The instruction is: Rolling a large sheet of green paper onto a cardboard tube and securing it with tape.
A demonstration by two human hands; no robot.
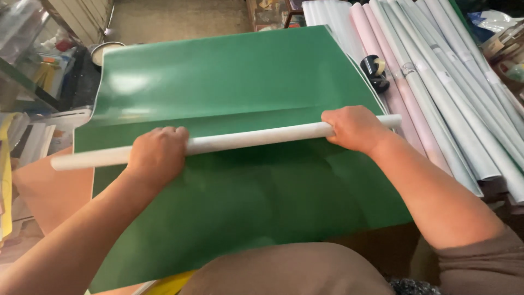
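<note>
Over at nine o'clock a clutter of clear plastic and papers [33,65] is sitting beyond the edge of the work, and a peach-coloured sheet [46,191] is peeking out from under the left side. The left hand [158,155] is lying knuckles up over a long white tube [251,139], its grip curling down around the tube so the fingers are closing on it. The tube is stretching from about nine o'clock to three o'clock, tilting slightly upward toward the right, and it is resting across the middle of a large glossy green sheet [234,87]. That sheet is spreading flat over the table, its far edge reaching toward twelve o'clock and its near edge hanging toward the person's lap at six o'clock. The right hand [353,128] is wrapping the tube near its right end, its grip likewise pressing around the tube. Past it, at two o'clock, a black tape dispenser [375,72] is sitting beside the green sheet's corner, and a stack of pale rolled sheets [453,93] is lying side by side, running from twelve toward four o'clock.
</note>
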